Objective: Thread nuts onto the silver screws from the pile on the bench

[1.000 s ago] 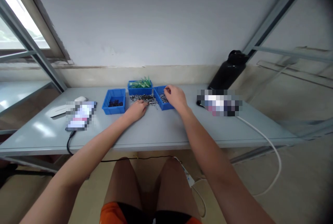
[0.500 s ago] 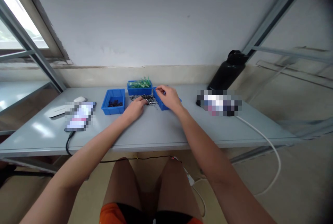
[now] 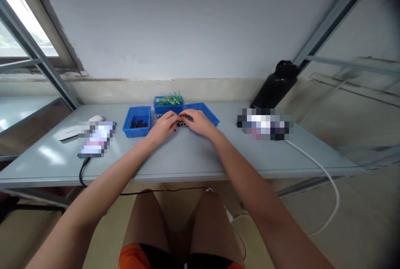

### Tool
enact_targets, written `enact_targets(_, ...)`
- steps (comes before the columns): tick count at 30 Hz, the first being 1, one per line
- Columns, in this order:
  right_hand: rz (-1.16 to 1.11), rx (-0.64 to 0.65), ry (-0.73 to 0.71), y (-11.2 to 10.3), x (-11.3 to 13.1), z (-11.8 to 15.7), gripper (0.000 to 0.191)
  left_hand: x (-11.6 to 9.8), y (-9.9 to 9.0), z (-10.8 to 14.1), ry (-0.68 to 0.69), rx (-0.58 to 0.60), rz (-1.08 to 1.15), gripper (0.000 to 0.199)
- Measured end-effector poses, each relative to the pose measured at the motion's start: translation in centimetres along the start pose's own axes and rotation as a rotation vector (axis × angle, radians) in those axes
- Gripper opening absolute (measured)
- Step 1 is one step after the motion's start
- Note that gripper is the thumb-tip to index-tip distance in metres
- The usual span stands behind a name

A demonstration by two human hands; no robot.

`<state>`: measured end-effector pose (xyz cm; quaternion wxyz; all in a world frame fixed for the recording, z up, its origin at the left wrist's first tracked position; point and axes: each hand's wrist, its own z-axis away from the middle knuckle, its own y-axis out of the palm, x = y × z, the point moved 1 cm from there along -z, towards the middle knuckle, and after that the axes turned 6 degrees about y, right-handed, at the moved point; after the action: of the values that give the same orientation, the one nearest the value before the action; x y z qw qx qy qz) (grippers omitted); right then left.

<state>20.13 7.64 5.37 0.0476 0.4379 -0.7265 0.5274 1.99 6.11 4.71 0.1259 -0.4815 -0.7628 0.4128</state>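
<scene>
Over a pile of small metal pieces, my left hand and my right hand meet at the fingertips. Both are pinched closed, and whatever lies between the fingers is too small to make out. Behind my right hand stands a blue bin, angled on the table. A second blue bin at the back holds green strips. To the left of my left hand, a third blue bin contains small dark pieces. The hands cover much of the metal pile.
A phone with a black cable and a white mouse lie on the table at the left. At the right are a black bottle and a blurred device with a white cable. A wall rises behind.
My right hand has moved left from the right-hand bin to meet my left hand. My left hand has lifted slightly from the metal pile.
</scene>
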Motion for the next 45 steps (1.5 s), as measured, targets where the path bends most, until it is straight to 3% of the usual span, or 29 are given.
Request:
enact_targets(8,0.046,0.001,-0.005,-0.15,-0.29,-0.09,0.021,0.14,-0.28,0.01,0.002,-0.081,-0.007,0.021)
enact_targets(16,0.020,-0.081,-0.010,-0.51,-0.35,-0.08,0.020,0.13,-0.41,-0.42,-0.190,-0.202,-0.001,0.019)
enact_targets(21,0.010,-0.129,-0.023,-0.64,-0.41,-0.15,0.018,0.41,-0.23,-0.37,-0.266,-0.200,0.014,0.018)
enact_targets(28,-0.004,-0.185,0.019,-0.51,-0.89,-0.30,0.018,0.28,-0.40,-0.44,-0.241,-0.191,-0.023,0.018)
enact_targets(37,-0.003,-0.140,0.044,-0.61,-0.67,-0.25,0.017,0.47,-0.45,-0.37,-0.230,-0.228,-0.029,0.019)
enact_targets(45,-0.030,-0.133,0.001,-0.42,-0.58,-0.26,0.020,-0.06,-0.27,-0.32,-0.065,-0.204,0.081,0.022)
